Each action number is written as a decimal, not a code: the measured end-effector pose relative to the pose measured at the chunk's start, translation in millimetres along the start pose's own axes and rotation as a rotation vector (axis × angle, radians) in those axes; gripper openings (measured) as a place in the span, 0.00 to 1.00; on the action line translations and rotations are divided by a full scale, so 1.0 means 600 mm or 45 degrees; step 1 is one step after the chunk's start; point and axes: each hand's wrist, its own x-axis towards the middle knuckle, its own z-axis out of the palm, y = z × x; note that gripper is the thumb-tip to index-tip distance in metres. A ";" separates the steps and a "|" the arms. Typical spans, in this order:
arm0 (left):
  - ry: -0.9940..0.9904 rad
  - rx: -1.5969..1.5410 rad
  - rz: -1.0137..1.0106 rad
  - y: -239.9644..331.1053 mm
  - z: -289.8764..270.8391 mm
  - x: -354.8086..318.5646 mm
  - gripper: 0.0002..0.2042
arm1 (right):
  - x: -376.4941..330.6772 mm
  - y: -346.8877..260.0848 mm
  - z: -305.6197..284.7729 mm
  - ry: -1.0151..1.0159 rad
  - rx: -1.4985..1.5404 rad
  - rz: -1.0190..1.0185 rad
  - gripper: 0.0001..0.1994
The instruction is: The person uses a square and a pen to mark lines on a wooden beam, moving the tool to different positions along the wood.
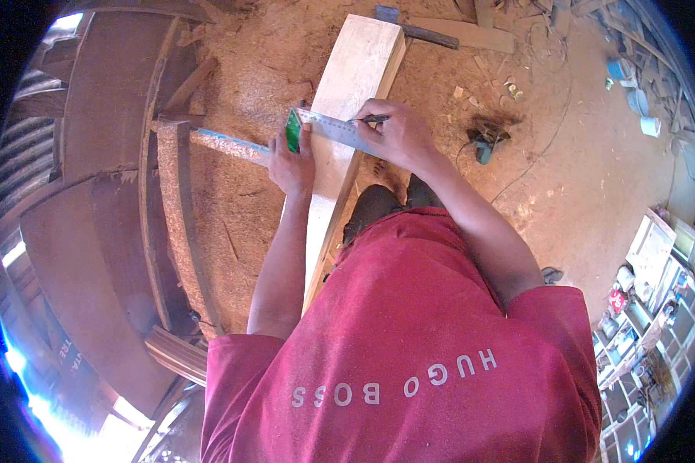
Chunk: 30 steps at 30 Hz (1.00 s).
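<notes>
Centre frame: left hand [292, 170] clamps green-handled square [293, 131] across board [357, 58], right hand [403, 135] pinches dark pencil-like tool [375, 119] at blade [330, 127]; marking apparently under way, finished line not discernible.

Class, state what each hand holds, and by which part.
The left hand grips the metal-bladed square by its green stock; the right hand holds a slim dark marking tool, apparently near its tip.

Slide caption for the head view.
Left hand holds a green-handled square across a pale board; right hand, a dark writing tool.
</notes>
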 end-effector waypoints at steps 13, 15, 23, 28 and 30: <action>-0.128 -0.011 -0.093 -0.023 -0.019 -0.016 0.32 | -0.120 -0.011 -0.093 0.188 -0.097 0.214 0.06; -0.118 -0.002 -0.090 -0.033 -0.018 -0.018 0.32 | -0.129 -0.008 -0.095 0.196 -0.049 0.287 0.06; -0.083 -0.060 -0.032 -0.015 -0.015 -0.012 0.31 | -0.136 0.006 -0.092 0.310 0.054 0.237 0.06; -0.138 -0.056 -0.066 -0.011 -0.010 -0.010 0.30 | -0.136 0.009 -0.090 0.300 0.049 0.223 0.06; -0.135 -0.036 -0.069 -0.008 -0.010 -0.011 0.30 | -0.137 0.009 -0.090 0.293 0.051 0.226 0.06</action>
